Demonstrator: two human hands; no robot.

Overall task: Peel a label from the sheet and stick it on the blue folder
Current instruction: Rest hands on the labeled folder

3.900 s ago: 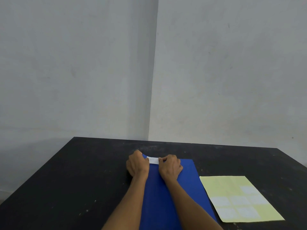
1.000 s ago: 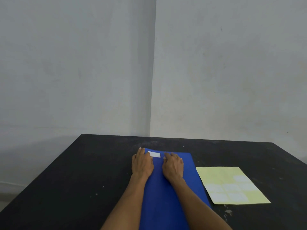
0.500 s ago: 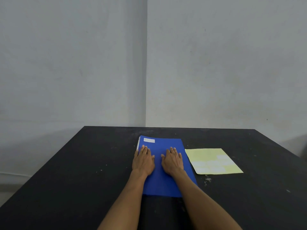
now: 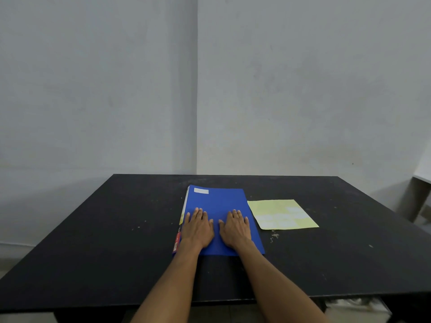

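Observation:
The blue folder (image 4: 219, 203) lies flat on the black table (image 4: 116, 241). A small white label (image 4: 201, 190) is stuck near its far left corner. My left hand (image 4: 197, 227) rests palm down on the folder's near left part, fingers spread, holding nothing. My right hand (image 4: 235, 227) lies flat on the near right part, also holding nothing. The pale yellow label sheet (image 4: 281, 213), with several white labels on it, lies on the table just right of the folder.
Grey walls meet in a corner behind the table. A light-coloured piece of furniture (image 4: 419, 194) stands past the table's right edge. Small pale specks dot the tabletop near the sheet.
My hands left the label at the folder's far edge and slid back to its near half, now flat. The view has pulled back, showing the whole table.

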